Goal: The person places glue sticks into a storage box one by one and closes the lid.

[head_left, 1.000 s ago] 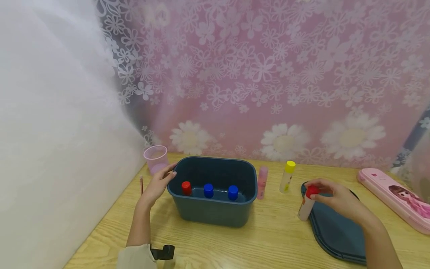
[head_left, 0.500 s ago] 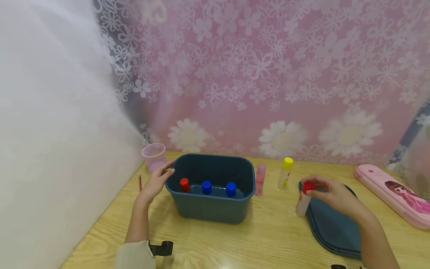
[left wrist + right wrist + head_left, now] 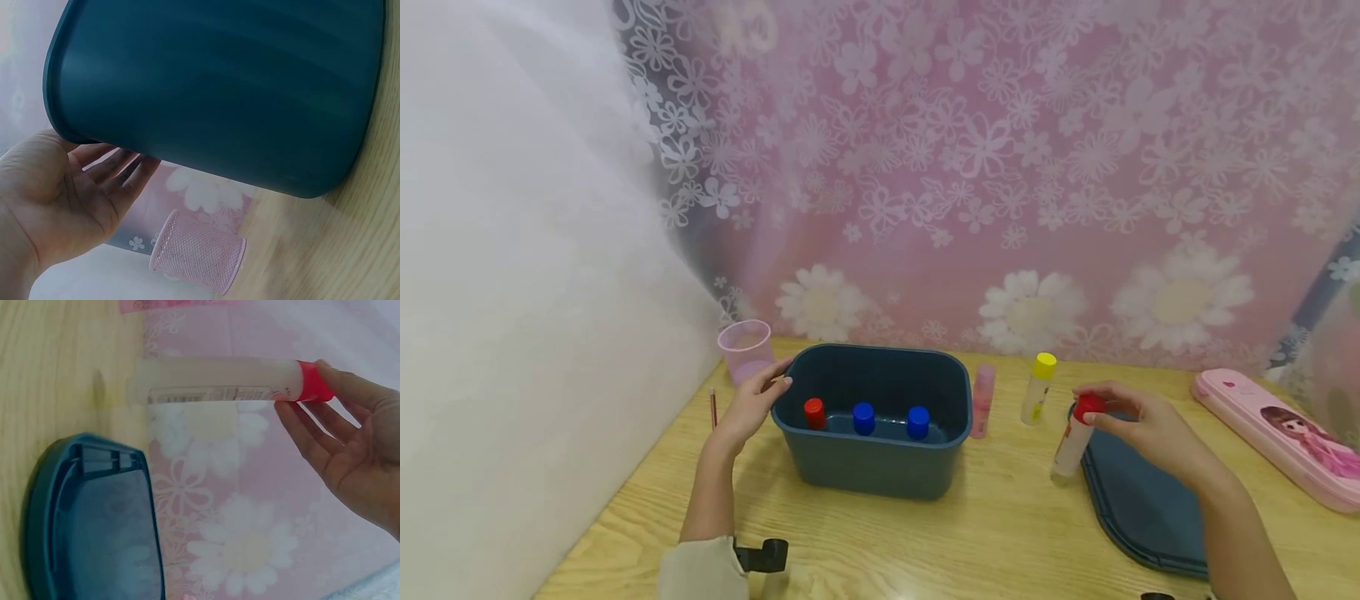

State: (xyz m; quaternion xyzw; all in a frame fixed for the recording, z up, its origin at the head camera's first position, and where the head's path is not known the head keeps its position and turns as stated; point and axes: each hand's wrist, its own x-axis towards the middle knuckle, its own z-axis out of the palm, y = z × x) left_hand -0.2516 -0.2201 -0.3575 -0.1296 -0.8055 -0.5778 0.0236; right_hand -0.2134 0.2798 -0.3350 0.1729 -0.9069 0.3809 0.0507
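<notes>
My right hand (image 3: 1157, 425) pinches the red cap of a white glue stick (image 3: 1072, 450), which tilts a little, its base close over the table beside the lid's left edge. In the right wrist view the glue stick (image 3: 219, 381) extends from the fingertips and carries printed text. My left hand (image 3: 750, 412) grips the left rim of a dark teal bin (image 3: 880, 467), thumb at the rim and fingers against the outer wall. Inside the bin stand a red-capped stick (image 3: 815, 414) and two blue-capped sticks (image 3: 863, 418), their lower parts hidden by the front wall.
A dark teal lid (image 3: 1142, 492) lies under my right forearm. Behind it stands a yellow-capped glue stick (image 3: 1039, 389), with a pink stick (image 3: 982, 402) against the bin's right side. Further out are a pink pencil case (image 3: 1277, 433), a pink mesh pen holder (image 3: 199, 253) and a pencil (image 3: 713, 408).
My right hand has brought the red-capped glue stick slightly up and left, away from the lid, and it tilts more. The left hand and the bin stay in place; the head view shifts slightly.
</notes>
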